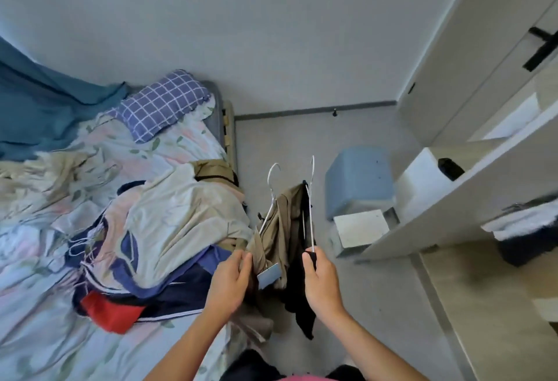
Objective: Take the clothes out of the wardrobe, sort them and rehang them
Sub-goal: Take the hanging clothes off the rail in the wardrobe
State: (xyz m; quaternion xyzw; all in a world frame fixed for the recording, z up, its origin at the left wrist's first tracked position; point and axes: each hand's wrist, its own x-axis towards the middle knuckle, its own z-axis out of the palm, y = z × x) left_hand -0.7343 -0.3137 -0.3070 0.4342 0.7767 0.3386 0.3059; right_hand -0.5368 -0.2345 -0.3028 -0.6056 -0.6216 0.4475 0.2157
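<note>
While both arms reach out over the floor beside the bed, the left hand (231, 282) pinches the lower edge of a khaki garment (279, 229) that hangs on a white hanger (271, 190), thumb and fingers closed on the cloth just above a pale blue tag (269, 275); the right hand (321, 278) is clenched round the bottom of a second white hanger (311, 199), gripping it together with a black garment (297, 290) that droops from it toward six o'clock; both hooks point up toward twelve o'clock, the two hangers side by side and close together, the khaki one at nine o'clock of the black one; over at nine o'clock of the hands, the bed (45, 320) carries a heap of clothes (157, 229), cream, navy and red pieces tangled with loose hangers, and a checked pillow (163, 103) sits at its far end near eleven o'clock; at two o'clock stands a blue stool (359, 178), with a white box (360, 228) just beside it; at three o'clock the wardrobe (453, 199) stands open, its pale shelves showing folded items, though what they are is too blurred to tell.
</note>
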